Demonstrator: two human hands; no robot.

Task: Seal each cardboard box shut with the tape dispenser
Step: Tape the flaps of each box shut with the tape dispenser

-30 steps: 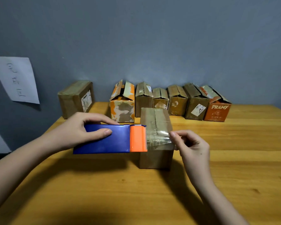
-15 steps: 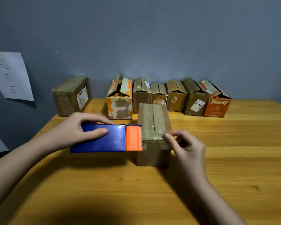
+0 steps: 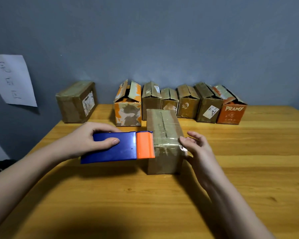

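A brown cardboard box [image 3: 164, 133] stands in the middle of the table, flaps closed, with a strip of clear tape across its near top. My left hand [image 3: 86, 140] grips the blue and orange tape dispenser [image 3: 117, 147], whose orange toothed end touches the box's left top edge. My right hand [image 3: 195, 145] is at the box's right side, fingers apart, fingertips on the tape end at the right edge. Along the wall stand several boxes with raised flaps, among them an orange and brown one [image 3: 127, 107] and an orange PRAMY box [image 3: 230, 109].
A closed taped box [image 3: 76, 102] stands apart at the back left. A paper sheet [image 3: 12, 80] hangs on the grey wall at left. The wooden table [image 3: 162, 204] runs toward me and to the right.
The tape strip that my right hand held out over the box now lies flat on its top. My right hand has opened and moved to the box's right side. The dispenser has stayed at the left edge.
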